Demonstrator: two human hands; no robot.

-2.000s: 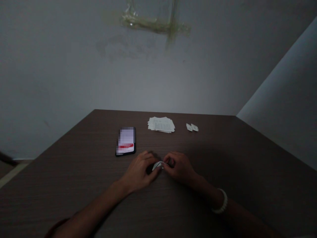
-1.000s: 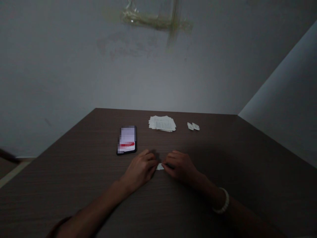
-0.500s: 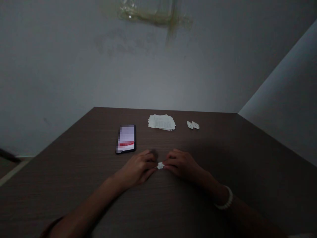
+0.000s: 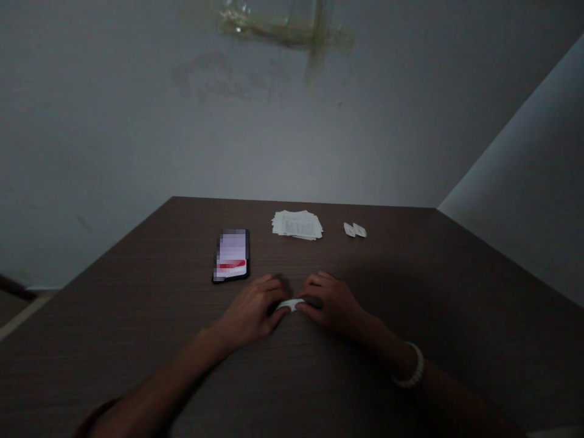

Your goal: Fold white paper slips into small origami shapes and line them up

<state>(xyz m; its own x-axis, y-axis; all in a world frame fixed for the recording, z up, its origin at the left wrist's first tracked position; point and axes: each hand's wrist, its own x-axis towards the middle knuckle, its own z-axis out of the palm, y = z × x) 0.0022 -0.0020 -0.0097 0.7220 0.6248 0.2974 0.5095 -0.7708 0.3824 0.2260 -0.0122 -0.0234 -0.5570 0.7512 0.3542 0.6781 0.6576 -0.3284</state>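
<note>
A small folded piece of white paper (image 4: 291,303) lies on the dark wooden table (image 4: 137,340), pinched at both ends. My left hand (image 4: 253,310) holds its left end with curled fingers. At the other end my right hand (image 4: 332,303), with a white bead bracelet (image 4: 412,365) on its wrist, presses down on the paper with its fingertips. Most of the paper is hidden under my fingers.
A phone (image 4: 231,255) with a lit screen lies just behind my left hand. Farther back sit a loose stack of printed paper slips (image 4: 297,224) and two small folded paper pieces (image 4: 354,230). Grey walls close off the table's far and right edges.
Both hands stayed in place while their fingers worked the paper. It went from a raised crumpled shape to a small flat strip stretched between my fingertips.
</note>
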